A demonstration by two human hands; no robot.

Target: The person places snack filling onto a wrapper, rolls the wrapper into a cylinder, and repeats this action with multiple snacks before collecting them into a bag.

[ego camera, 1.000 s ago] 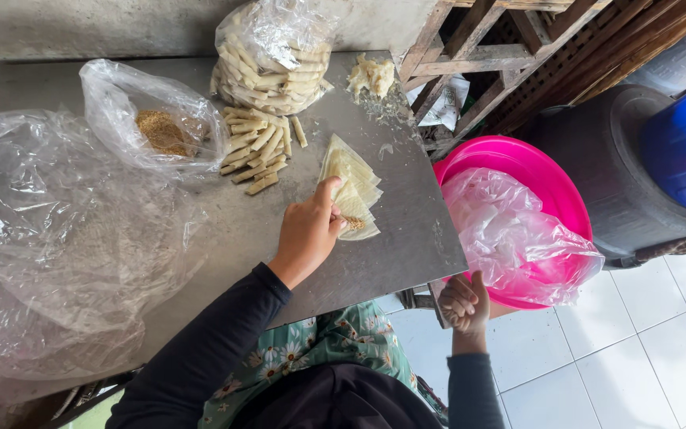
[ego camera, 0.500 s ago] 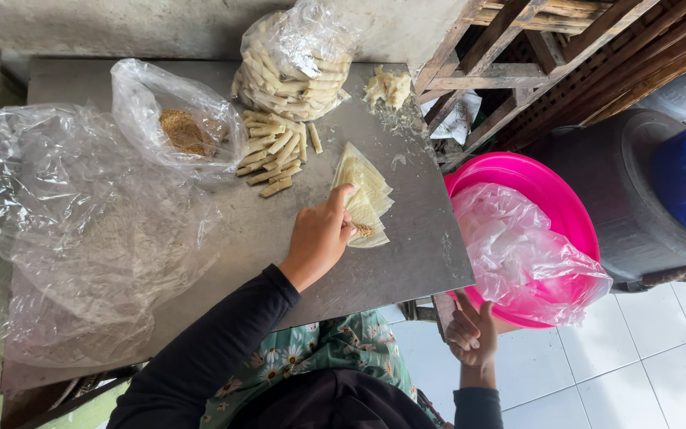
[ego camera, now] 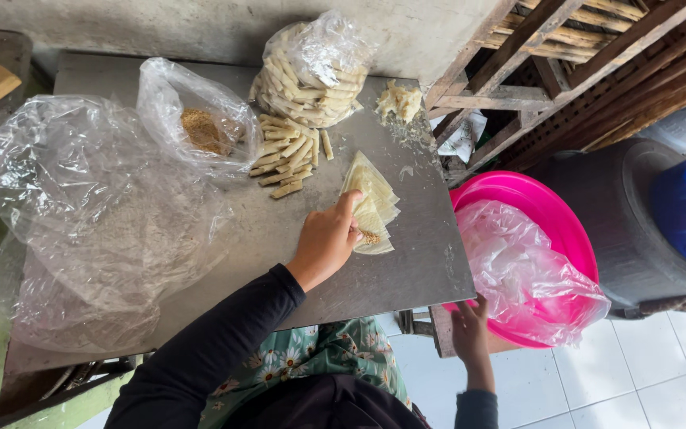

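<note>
The left hand (ego camera: 327, 241) lies on a fanned stack of pale wrappers (ego camera: 371, 200) on the grey worktop (ego camera: 406, 270). Its fingers are curled together and pressed down on the near end of the stack, with a small heap of brown filling (ego camera: 370, 237) right at the fingertips. Whether the fingertips pinch the filling or only rest beside it cannot be told. The rest of the stack fans out just beyond the fingers.

Beyond the fingers and a little to their left lies a loose pile of rolled sticks (ego camera: 289, 156), and past that a clear bag (ego camera: 311, 73) full of the same sticks. Further left of the fingers sits a smaller bag (ego camera: 197, 119) holding brown crumbs, and beside it a large, crumpled clear sheet (ego camera: 97, 214) spreads over the worktop. A clump of pale scraps (ego camera: 399, 100) lies well beyond the fingers, near the far edge.

The right hand (ego camera: 470, 330) is below the worktop's near right corner, fingers loosely spread and holding nothing, its fingertips close to the rim of a pink basin (ego camera: 518, 191) lined with clear plastic. Contact with the rim cannot be told.
</note>
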